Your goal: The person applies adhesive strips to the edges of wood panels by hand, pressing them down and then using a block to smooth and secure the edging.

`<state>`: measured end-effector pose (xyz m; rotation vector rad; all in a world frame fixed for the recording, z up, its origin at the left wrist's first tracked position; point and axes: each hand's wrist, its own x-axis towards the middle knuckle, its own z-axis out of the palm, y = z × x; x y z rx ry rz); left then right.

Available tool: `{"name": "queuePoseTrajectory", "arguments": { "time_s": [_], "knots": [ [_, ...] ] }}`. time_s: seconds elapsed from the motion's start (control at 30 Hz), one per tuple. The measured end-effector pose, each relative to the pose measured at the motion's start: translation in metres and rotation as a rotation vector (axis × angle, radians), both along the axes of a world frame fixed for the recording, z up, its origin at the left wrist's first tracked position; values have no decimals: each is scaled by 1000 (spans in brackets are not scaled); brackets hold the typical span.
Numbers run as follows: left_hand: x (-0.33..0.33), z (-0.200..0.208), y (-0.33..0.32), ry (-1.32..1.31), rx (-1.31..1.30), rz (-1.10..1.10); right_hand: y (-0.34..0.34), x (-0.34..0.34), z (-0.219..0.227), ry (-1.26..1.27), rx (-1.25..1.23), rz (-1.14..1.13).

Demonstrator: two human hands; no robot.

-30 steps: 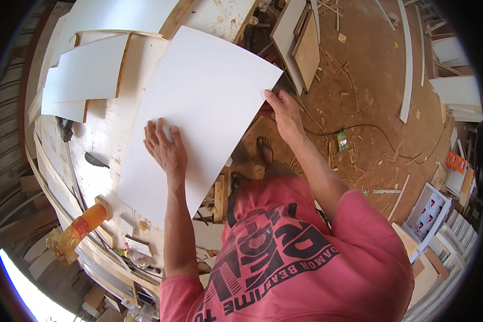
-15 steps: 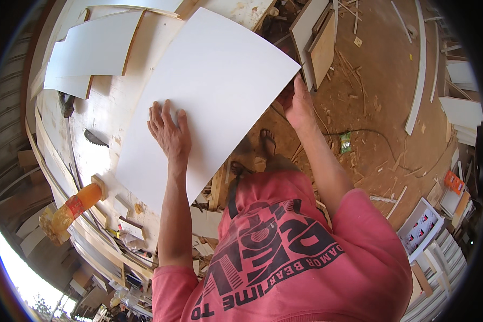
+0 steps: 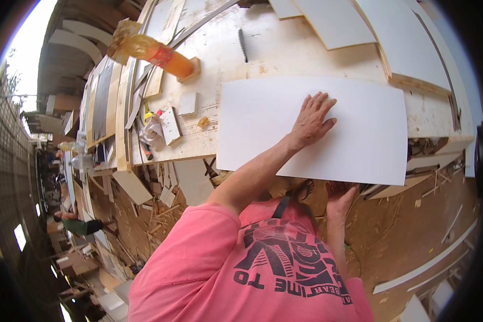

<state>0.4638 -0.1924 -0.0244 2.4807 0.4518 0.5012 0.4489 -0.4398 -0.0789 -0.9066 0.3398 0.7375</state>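
Observation:
A large white board lies over the near edge of the workbench, its front part reaching out past that edge. My left hand rests flat on its upper face, fingers stretched out. Below the board's near edge, toward its right corner, my right hand holds it from underneath; the board and shadow partly hide those fingers. Beyond the board a dark toothed blade lies on the bench. To the left are a small white block and a white offcut.
A bottle of orange liquid lies tilted at the bench's far left, by wooden strips. White panels are stacked at the far right. Wood scraps litter the ground below. Another person is far off at left.
My view has swung left, bringing the bottle and the distant person further into sight. The board now appears squarer to the bench edge. Both hands stay at the board.

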Motion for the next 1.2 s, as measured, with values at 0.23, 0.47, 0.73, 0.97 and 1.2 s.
{"name": "queuePoseTrajectory", "arguments": {
  "time_s": [0.23,0.47,0.73,0.97,1.2],
  "knots": [
    [-195,17,150,-8,220,689,-85,-28,-32,-24,-499,111],
    [-280,13,246,417,169,672,-58,-94,-12,-139,-817,187],
    [-232,91,113,59,-204,-47,57,-167,110,-366,-451,313],
    [-165,94,-20,140,-277,-800,81,-146,130,-203,-35,-147],
    [-74,30,43,117,261,-477,-44,-15,71,-483,-681,-506]
  ]
}}
